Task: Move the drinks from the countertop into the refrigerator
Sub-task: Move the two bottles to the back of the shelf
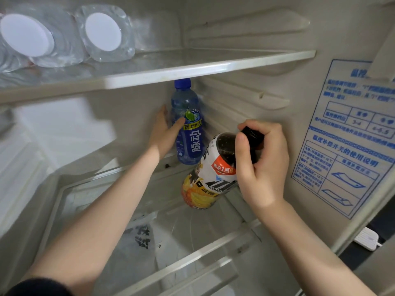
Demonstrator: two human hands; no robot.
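Head view: the blue bottle (189, 144) stands upright at the back of the refrigerator (235, 99), its cap just under the upper shelf (192, 69). The left grip (164, 133) is wrapped round it, thumb across the label and fingers behind. Just right of the blue bottle and nearer the camera, the right grip (263, 163) clasps the neck of a tilted dark bottle (211, 178), black cap uppermost. Above and left of the blue bottle, two clear bottles (102, 32) lie on that shelf.
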